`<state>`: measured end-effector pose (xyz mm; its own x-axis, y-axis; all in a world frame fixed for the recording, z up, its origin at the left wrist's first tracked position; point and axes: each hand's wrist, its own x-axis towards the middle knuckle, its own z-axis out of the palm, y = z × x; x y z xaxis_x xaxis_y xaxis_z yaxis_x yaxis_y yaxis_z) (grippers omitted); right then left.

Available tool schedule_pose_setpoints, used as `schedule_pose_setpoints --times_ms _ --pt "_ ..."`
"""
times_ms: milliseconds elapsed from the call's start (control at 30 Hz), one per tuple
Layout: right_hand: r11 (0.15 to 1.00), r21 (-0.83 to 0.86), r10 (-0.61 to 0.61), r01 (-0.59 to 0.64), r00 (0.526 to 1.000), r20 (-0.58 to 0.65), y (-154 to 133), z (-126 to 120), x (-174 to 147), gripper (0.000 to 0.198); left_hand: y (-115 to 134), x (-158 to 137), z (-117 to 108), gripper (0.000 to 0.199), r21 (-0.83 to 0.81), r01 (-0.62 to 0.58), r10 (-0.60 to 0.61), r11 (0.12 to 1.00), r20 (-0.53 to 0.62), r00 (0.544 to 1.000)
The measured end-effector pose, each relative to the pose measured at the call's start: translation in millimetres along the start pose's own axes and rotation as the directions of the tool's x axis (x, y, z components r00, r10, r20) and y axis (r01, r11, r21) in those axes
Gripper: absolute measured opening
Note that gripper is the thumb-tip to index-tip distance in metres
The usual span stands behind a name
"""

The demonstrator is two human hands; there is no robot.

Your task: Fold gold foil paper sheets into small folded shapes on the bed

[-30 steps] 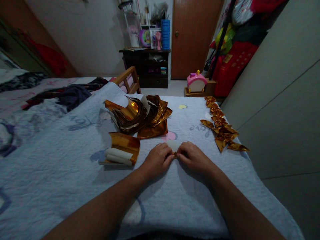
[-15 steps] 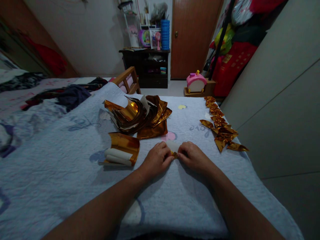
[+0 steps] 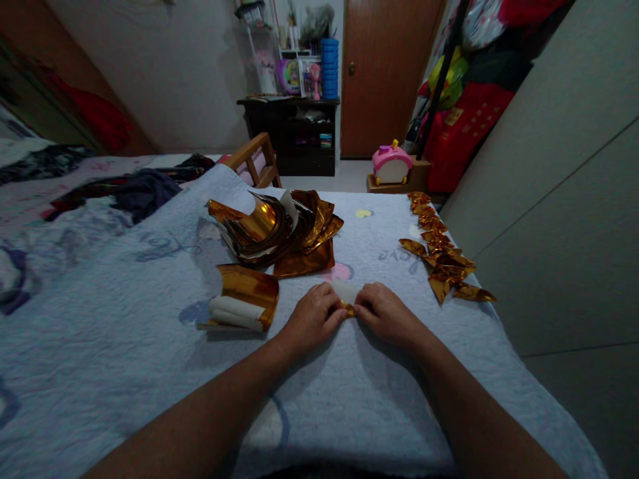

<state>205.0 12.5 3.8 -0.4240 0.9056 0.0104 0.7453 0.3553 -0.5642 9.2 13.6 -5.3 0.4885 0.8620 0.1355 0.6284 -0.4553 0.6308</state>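
Observation:
Between my two hands lies a sheet of gold foil paper (image 3: 345, 291), its pale back facing up and its near edge turned over to show gold. My left hand (image 3: 315, 310) pinches it from the left, thumb and fingers together. From the right, my right hand (image 3: 384, 309) pinches the same near edge. Much of the sheet is hidden under the fingers. Left of my hands, several curled gold sheets (image 3: 249, 283) rest with their pale backs rolled inward. Beyond them fans a thick stack of gold foil paper (image 3: 264, 223).
Folded gold foil pieces (image 3: 442, 263) line the right edge of the blue patterned cloth (image 3: 150, 372). Crumpled clothes (image 3: 150, 193) lie at the left. A pale cabinet (image 3: 564, 199) rises on the right. Past the far edge stand a pink toy (image 3: 392, 164) and a dark shelf (image 3: 294, 140).
Both hands stay almost in place on the sheet. The gold strip between the fingertips has shifted very slightly; everything else looks the same.

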Motion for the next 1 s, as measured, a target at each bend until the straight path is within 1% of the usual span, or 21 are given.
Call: schedule_pose_setpoints --times_ms 233,467,600,767,1000 --pt "0.996 -0.087 0.026 -0.026 1.0 -0.006 -2.6 2.7 0.4 0.016 2.6 0.3 -0.5 0.017 0.017 0.009 -0.009 1.0 0.017 1.0" --pt "0.988 -0.15 0.037 -0.041 0.999 -0.025 -0.1 6.9 2.7 0.015 4.4 0.0 -0.2 0.02 0.032 0.004 -0.004 0.999 0.001 1.0" --pt "0.987 -0.154 0.051 -0.055 0.998 -0.031 -0.3 8.1 2.9 0.015 2.7 -0.5 2.9 0.018 0.05 -0.009 0.01 0.999 -0.015 1.0" --pt "0.982 -0.173 0.065 -0.071 0.997 -0.04 -1.2 8.9 3.3 0.014 -0.1 -1.0 6.7 0.008 0.061 0.009 -0.006 0.998 -0.043 0.999" --pt "0.975 -0.202 0.086 -0.089 0.996 -0.025 -4.6 6.5 3.4 0.013 -1.5 -1.8 7.2 0.005 0.133 -0.009 0.015 0.991 -0.043 0.999"
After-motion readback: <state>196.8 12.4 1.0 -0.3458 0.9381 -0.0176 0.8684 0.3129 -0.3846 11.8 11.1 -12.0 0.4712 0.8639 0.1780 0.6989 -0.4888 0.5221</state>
